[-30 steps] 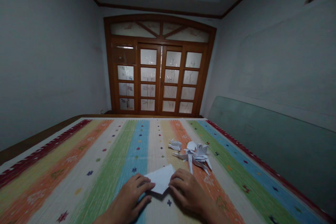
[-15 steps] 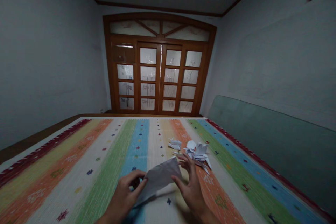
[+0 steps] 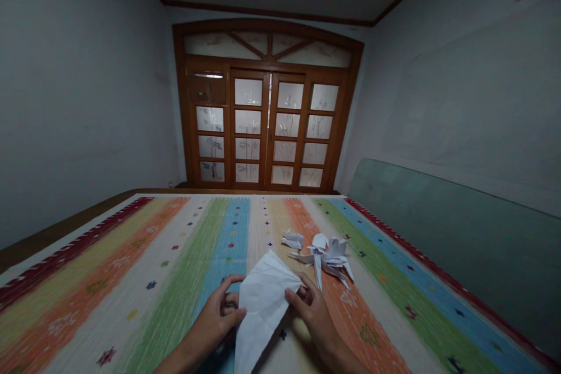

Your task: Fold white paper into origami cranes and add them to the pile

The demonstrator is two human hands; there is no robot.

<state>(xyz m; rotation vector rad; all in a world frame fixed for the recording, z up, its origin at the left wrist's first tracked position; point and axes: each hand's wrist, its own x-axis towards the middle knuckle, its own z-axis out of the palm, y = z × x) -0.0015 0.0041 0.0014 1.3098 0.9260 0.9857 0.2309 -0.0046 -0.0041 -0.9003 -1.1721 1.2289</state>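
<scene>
A creased sheet of white paper (image 3: 262,304), folded to a point, is raised slightly above a striped woven mat (image 3: 144,286). My left hand (image 3: 217,318) pinches its left edge, and my right hand (image 3: 309,315) holds its right edge. The paper's lower tip hangs toward the bottom of the view. Just beyond my right hand lies a white folded paper figure (image 3: 326,257) with several spiky points. A smaller folded paper piece (image 3: 293,239) lies just beyond it to the left. Neither hand touches these two pieces.
The multicoloured mat spreads wide on both sides, with a red border along its left and right edges. A wooden strip (image 3: 74,228) runs beyond its left side. A green panel (image 3: 451,245) leans on the right wall. Wooden glazed doors (image 3: 263,128) stand ahead.
The paper has turned and opened out, and its point now hangs toward me. My hands have drawn closer together on its edges, with the right hand lower than before. The paper figures have not moved.
</scene>
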